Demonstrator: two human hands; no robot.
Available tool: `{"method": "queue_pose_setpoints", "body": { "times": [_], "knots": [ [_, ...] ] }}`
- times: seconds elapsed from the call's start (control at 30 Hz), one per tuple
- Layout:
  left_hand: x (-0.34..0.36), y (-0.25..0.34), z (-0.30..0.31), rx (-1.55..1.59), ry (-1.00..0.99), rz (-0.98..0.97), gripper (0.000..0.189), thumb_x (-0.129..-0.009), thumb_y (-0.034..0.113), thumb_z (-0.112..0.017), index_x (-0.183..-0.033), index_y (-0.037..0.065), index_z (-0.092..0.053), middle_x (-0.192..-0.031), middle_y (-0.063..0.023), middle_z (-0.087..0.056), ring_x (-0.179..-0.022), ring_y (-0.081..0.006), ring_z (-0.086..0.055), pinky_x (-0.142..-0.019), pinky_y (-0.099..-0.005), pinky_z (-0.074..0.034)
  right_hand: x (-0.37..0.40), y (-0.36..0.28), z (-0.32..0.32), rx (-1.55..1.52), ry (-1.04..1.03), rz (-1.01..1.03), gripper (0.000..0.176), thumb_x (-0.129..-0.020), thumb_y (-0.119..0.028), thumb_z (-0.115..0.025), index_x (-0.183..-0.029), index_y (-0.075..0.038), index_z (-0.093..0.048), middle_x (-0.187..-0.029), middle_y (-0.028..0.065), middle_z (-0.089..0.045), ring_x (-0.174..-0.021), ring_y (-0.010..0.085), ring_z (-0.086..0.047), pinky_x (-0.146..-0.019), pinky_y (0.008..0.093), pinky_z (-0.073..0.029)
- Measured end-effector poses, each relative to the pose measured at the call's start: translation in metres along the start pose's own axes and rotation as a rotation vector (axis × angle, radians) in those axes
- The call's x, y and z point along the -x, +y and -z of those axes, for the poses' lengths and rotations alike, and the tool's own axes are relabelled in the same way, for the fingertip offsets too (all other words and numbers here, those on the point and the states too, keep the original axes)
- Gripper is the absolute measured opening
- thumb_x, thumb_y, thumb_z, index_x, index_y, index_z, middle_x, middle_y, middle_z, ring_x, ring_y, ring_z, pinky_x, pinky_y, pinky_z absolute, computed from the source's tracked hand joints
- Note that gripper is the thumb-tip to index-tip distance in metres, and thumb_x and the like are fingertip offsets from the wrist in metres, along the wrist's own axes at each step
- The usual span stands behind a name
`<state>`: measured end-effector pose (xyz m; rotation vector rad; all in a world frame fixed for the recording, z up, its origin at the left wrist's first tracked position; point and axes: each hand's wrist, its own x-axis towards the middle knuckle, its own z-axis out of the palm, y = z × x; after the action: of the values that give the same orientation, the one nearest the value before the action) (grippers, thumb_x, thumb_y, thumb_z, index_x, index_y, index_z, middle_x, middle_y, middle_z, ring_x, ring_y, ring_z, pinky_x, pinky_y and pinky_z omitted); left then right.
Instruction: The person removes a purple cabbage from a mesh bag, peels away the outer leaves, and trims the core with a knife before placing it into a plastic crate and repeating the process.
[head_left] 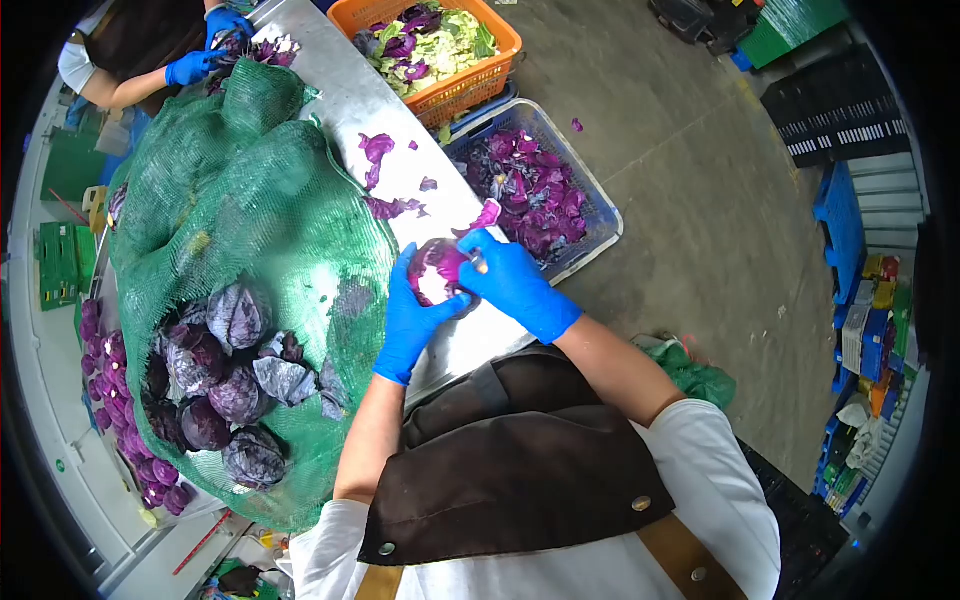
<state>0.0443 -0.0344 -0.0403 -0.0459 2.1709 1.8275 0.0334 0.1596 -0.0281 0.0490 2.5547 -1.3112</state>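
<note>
In my left hand [415,325], gloved in blue, sits a red cabbage [436,272] with white patches on its face; the fingers curl around its side. My right hand [515,287], also in a blue glove, presses against the cabbage's right side with its fingers closed. A small pale, shiny spot shows between those fingers, too small to name. A loose purple leaf [486,216] lies just beyond the right fingers. Both hands are over the metal table [335,75], where several torn leaves [377,150] are scattered.
To the left, a green mesh sack [240,190] spills whole red cabbages [238,395]. A blue crate [600,210] of purple leaves and an orange crate [505,55] of mixed leaves stand right of the table. Another person's gloved hands [200,65] work at the far end.
</note>
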Motion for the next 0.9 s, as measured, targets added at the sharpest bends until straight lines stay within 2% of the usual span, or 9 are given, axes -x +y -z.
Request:
{"method": "queue_pose_setpoints", "body": {
  "times": [0.07,0.17,0.37,0.4,0.53,0.63,0.77,0.8,0.9],
  "knots": [
    [0.001,-0.005,0.006,0.045,0.000,0.015,0.110,-0.063,0.020,-0.093,-0.148,-0.002,-0.028,-0.141,-0.0184,-0.045,-0.128,-0.0283,-0.050,-0.110,-0.0390,-0.042,-0.003,0.024,0.000,0.031,0.026,0.064,0.034,-0.083,-0.033,-0.070,-0.108,-0.013,-0.061,-0.087,0.0185,-0.070,-0.083,0.0401,-0.069,-0.072,0.0504,-0.054],
    [0.002,-0.022,0.007,0.008,0.041,-0.019,0.111,-0.062,0.021,-0.093,-0.149,-0.001,-0.029,-0.141,-0.0184,-0.044,-0.129,-0.0296,-0.048,-0.112,-0.0401,-0.039,-0.007,0.074,0.030,0.140,0.058,-0.153,0.038,-0.085,-0.027,-0.070,-0.121,-0.017,-0.061,-0.090,0.0149,-0.070,-0.083,0.0375,-0.069,-0.074,0.0459,-0.055],
    [-0.008,0.014,0.001,-0.278,-0.090,-0.130,0.113,-0.063,0.024,-0.090,-0.151,0.000,-0.025,-0.149,-0.0217,-0.032,-0.139,-0.0342,-0.036,-0.117,-0.0424,-0.031,-0.003,-0.015,0.032,-0.018,0.076,0.348,0.064,-0.085,-0.035,-0.076,-0.138,-0.007,-0.054,-0.124,0.0162,-0.064,-0.110,0.0305,-0.065,-0.092,0.0381,-0.052],
    [-0.006,0.001,0.001,-0.258,-0.024,-0.177,0.112,-0.064,0.023,-0.090,-0.152,0.000,-0.024,-0.151,-0.0218,-0.031,-0.141,-0.0344,-0.034,-0.118,-0.0422,-0.029,-0.010,0.007,0.010,-0.014,0.096,0.387,0.057,-0.085,-0.042,-0.073,-0.128,-0.008,-0.060,-0.107,0.0192,-0.068,-0.090,0.0365,-0.068,-0.079,0.0452,-0.054],
    [0.002,-0.002,-0.020,-0.079,0.100,-0.084,0.114,-0.066,0.023,-0.091,-0.152,-0.002,-0.021,-0.149,-0.0218,-0.032,-0.140,-0.0330,-0.035,-0.117,-0.0416,-0.030,-0.011,-0.002,0.025,-0.027,0.096,0.158,0.036,-0.087,-0.039,-0.070,-0.098,-0.005,-0.067,-0.090,0.0198,-0.069,-0.085,0.0395,-0.068,-0.071,0.0465,-0.052],
    [-0.008,0.003,-0.027,-0.097,0.096,-0.036,0.119,-0.063,0.031,-0.094,-0.151,-0.004,-0.021,-0.142,-0.0224,-0.037,-0.133,-0.0318,-0.042,-0.113,-0.0419,-0.036,-0.017,0.040,0.019,-0.067,0.094,0.097,0.033,-0.090,-0.038,-0.067,-0.096,-0.005,-0.065,-0.089,0.0198,-0.069,-0.081,0.0403,-0.067,-0.067,0.0472,-0.052],
    [-0.020,0.008,-0.018,-0.350,0.021,-0.154,0.125,-0.058,0.035,-0.096,-0.150,-0.006,-0.021,-0.143,-0.0229,-0.038,-0.130,-0.0322,-0.046,-0.107,-0.0403,-0.043,0.006,0.007,0.040,0.199,0.179,0.091,0.064,-0.093,-0.051,-0.059,-0.135,-0.004,-0.052,-0.089,0.0200,-0.070,-0.075,0.0379,-0.069,-0.063,0.0471,-0.053],
    [-0.021,0.016,-0.019,-0.352,-0.007,-0.127,0.125,-0.058,0.036,-0.096,-0.150,-0.005,-0.022,-0.142,-0.0223,-0.040,-0.129,-0.0317,-0.049,-0.104,-0.0400,-0.045,0.012,-0.004,0.038,0.292,0.055,0.023,0.077,-0.094,-0.054,-0.057,-0.151,-0.008,-0.035,-0.089,0.0161,-0.071,-0.072,0.0343,-0.069,-0.062,0.0443,-0.054],
    [-0.029,0.035,-0.021,-0.313,-0.065,0.041,0.123,-0.057,0.039,-0.095,-0.151,0.002,-0.026,-0.136,-0.0179,-0.053,-0.115,-0.0290,-0.062,-0.093,-0.0391,-0.053,0.026,-0.012,0.023,0.514,0.034,0.081,0.070,-0.098,-0.050,-0.050,-0.148,-0.004,-0.037,-0.085,0.0142,-0.071,-0.063,0.0299,-0.069,-0.053,0.0437,-0.053]
  ]
}}
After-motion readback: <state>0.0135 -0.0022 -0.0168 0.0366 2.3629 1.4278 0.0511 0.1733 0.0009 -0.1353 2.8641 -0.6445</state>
